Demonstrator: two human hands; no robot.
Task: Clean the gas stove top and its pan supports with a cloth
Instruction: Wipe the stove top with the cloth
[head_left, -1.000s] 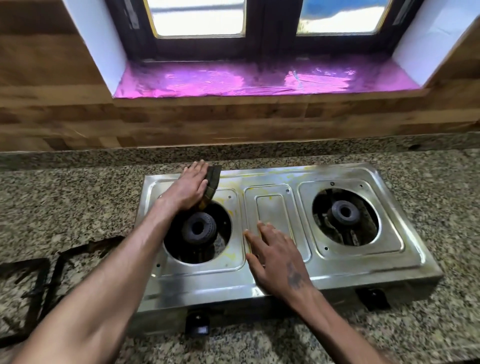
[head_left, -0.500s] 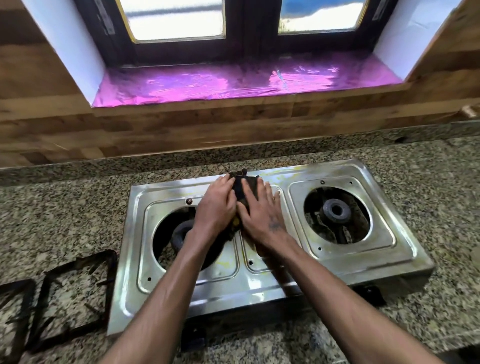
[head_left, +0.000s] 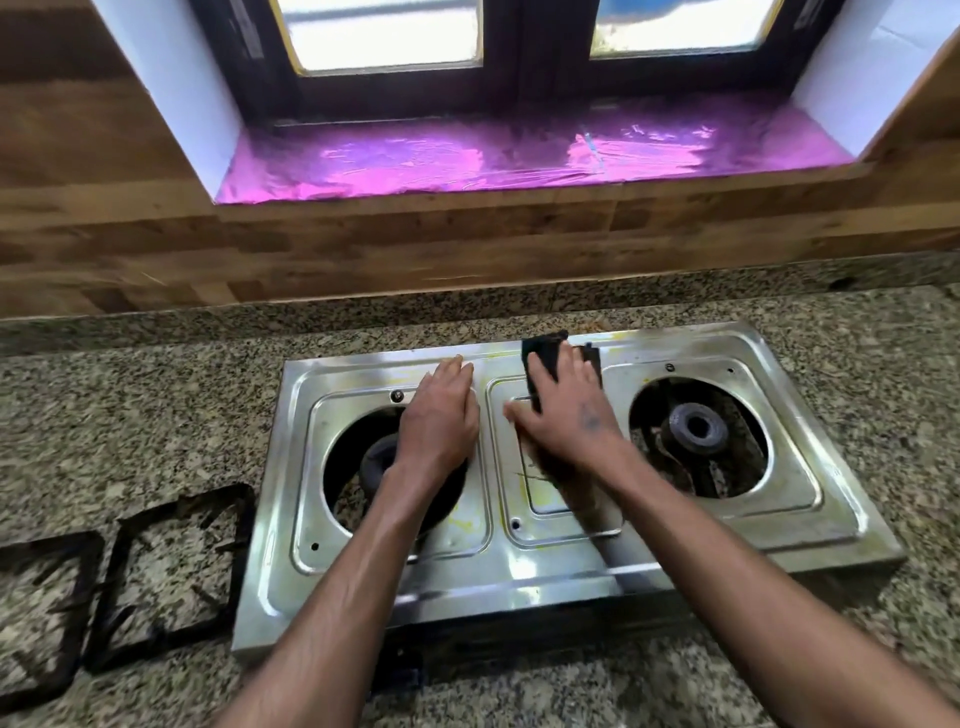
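A steel two-burner gas stove (head_left: 810, 525) sits on the granite counter, its top smeared with yellowish stains. My right hand (head_left: 569, 415) presses flat on a dark cloth (head_left: 540, 358) at the back of the stove's middle panel. My left hand (head_left: 441, 415) lies flat and empty over the back rim of the left burner (head_left: 379, 462) opening. The right burner (head_left: 696, 428) is uncovered. Two black square pan supports (head_left: 171, 577) (head_left: 41, 618) lie on the counter to the left of the stove.
The granite counter (head_left: 130, 410) runs around the stove and ends in a low granite upstand at the wood-clad wall. Above is a window sill (head_left: 519, 156) lined with pink foil. Black knobs (head_left: 400, 670) sit on the stove's front.
The cloth passed from my left hand to my right hand and slid right, from the left burner's back edge to the middle panel. My left hand now rests empty.
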